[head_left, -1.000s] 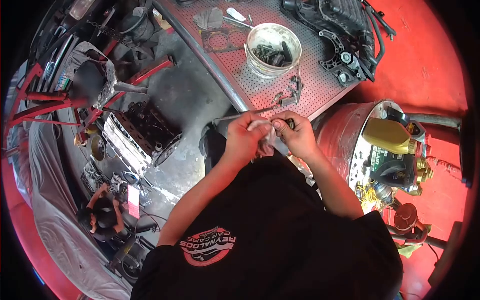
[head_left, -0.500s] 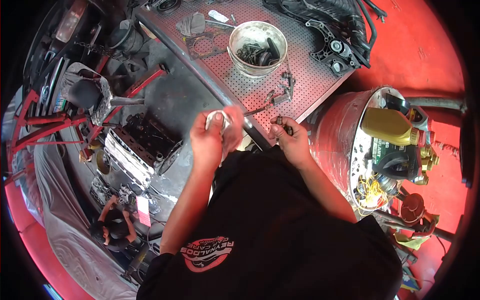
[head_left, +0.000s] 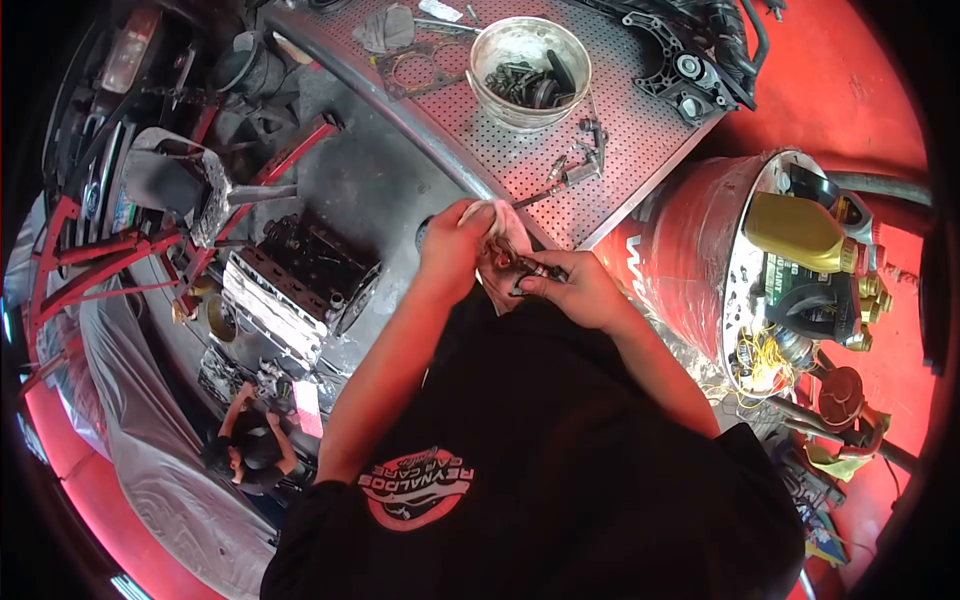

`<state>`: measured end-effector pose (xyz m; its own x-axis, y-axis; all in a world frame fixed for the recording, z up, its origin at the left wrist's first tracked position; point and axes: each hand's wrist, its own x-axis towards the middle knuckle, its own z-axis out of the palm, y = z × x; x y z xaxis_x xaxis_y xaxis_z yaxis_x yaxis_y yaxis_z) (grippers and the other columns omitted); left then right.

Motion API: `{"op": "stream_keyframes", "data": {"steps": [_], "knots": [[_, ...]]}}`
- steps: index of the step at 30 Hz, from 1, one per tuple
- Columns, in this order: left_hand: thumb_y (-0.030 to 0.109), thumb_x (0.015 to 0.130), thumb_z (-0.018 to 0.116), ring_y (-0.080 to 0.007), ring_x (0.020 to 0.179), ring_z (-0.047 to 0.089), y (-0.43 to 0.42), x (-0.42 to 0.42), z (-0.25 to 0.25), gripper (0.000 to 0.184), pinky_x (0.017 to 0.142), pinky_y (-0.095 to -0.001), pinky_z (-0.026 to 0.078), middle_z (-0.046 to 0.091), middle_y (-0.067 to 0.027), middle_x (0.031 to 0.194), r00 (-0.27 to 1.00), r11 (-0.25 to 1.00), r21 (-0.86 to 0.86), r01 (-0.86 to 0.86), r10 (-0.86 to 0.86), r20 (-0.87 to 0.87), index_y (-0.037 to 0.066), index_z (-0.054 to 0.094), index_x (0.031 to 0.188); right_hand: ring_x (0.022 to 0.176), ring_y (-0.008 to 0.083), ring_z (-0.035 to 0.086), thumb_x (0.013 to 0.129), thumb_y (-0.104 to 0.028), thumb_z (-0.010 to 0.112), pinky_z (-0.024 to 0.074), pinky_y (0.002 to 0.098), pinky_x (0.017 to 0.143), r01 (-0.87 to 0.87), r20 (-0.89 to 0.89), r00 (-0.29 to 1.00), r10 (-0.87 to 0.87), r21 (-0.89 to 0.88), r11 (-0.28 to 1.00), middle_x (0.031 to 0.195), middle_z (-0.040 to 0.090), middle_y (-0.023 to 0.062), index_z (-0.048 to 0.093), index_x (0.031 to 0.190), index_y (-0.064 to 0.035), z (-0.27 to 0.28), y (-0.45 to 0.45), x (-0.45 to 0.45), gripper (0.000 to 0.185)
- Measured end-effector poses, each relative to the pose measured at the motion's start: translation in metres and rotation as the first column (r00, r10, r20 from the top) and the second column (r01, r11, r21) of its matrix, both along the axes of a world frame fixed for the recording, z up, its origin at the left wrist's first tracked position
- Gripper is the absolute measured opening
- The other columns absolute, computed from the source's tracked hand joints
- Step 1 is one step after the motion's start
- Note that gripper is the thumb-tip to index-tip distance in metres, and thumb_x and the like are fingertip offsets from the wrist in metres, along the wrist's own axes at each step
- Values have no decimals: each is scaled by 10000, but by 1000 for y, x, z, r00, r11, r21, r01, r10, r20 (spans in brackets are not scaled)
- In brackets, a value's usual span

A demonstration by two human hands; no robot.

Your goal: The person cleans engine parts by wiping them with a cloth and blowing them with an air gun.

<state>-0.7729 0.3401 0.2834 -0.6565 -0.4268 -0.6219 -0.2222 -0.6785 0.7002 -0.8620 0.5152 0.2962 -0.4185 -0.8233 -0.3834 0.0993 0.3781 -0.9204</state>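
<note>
Dark part (head_left: 537, 268), cloth (head_left: 512, 232), both partly behind fingers (head_left: 547, 290)

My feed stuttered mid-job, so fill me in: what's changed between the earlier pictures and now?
The left hand first parted from the right hand, then swung back rightward, so the rag is again up against the dark part in the right. Neither was let go. The bucket still stands on the table.

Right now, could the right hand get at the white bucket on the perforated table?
Probably, with a forward stretch: the bucket is open at the top with nothing over it, though the right hand already grips a small dark part.
</note>
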Motion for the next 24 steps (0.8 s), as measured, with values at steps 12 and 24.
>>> {"op": "stream_keyframes", "data": {"steps": [12, 24], "knots": [[72, 913, 567, -148, 679, 626, 31, 3, -4, 91, 545, -265, 501, 660, -99, 880, 998, 998, -30, -47, 48, 48, 2, 595, 964, 850, 136, 631, 881, -107, 679, 500, 276, 767, -115, 33, 993, 114, 45, 992, 932, 677, 66, 651, 1107, -10, 4, -6, -12, 248], [-114, 904, 473, -159, 972, 616, 60, -14, -80, 293, 871, -298, 497, 624, -116, 1116, 995, 945, -320, 62, -84, -56, 13, 571, 1148, 489, 73, 456, 1004, -315, 496, 335, 233, 391, 455, 480, 674, -561, 329, 828, 679, 458, -17, 537, 1082, -109, -27, -32, -1, 224]]}}
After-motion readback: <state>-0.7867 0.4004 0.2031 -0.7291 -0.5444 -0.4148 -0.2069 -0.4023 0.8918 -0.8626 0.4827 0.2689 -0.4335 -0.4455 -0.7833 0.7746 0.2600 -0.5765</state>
